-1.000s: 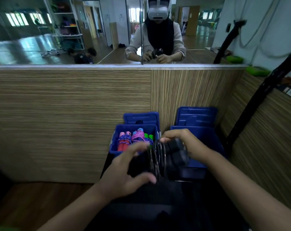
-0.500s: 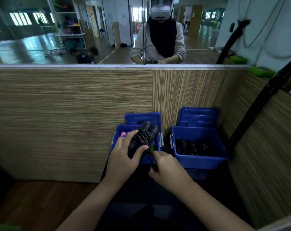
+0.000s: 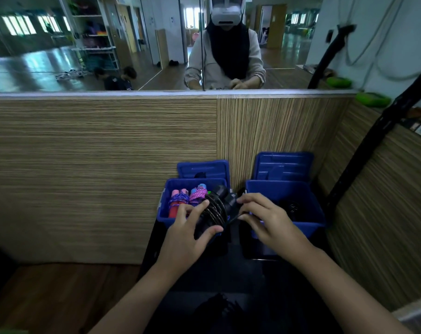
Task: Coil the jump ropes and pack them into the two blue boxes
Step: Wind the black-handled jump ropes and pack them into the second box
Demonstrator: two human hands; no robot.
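My left hand (image 3: 187,231) grips a coiled black jump rope (image 3: 216,209) with black handles, held just above the front right corner of the left blue box (image 3: 163,215). Pinched in my right hand (image 3: 264,218) is the rope's loose black end, beside the coil. The left box holds coiled purple and pink ropes (image 3: 187,198) with coloured handles. Inside the right blue box (image 3: 301,222) lie black coiled ropes (image 3: 291,208), partly hidden by my right hand.
Both boxes stand on a dark surface against a striped wooden wall (image 3: 108,165), their blue lids (image 3: 284,165) propped open behind them. A black slanted bar (image 3: 373,141) rises at the right. A mirror (image 3: 108,44) above the wall reflects a person.
The coil has stayed over the left box in my left hand. My right hand moved up and right from below the coil and now pinches the rope end beside it.
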